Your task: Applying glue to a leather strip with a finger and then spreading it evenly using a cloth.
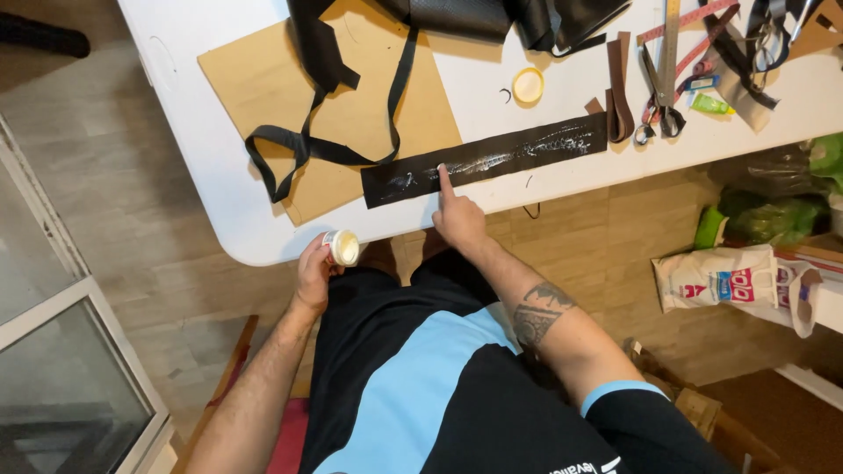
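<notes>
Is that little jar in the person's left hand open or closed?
Open: the small jar in the left hand shows pale contents, and its lid lies apart on the table.

Black shirt with light-blue panels and sleeve trim; tattooed right forearm.

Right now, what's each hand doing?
Left hand: closed around a small open jar, held below the table edge.
Right hand: holds nothing; index finger extended, pressing on the black strip.
</notes>
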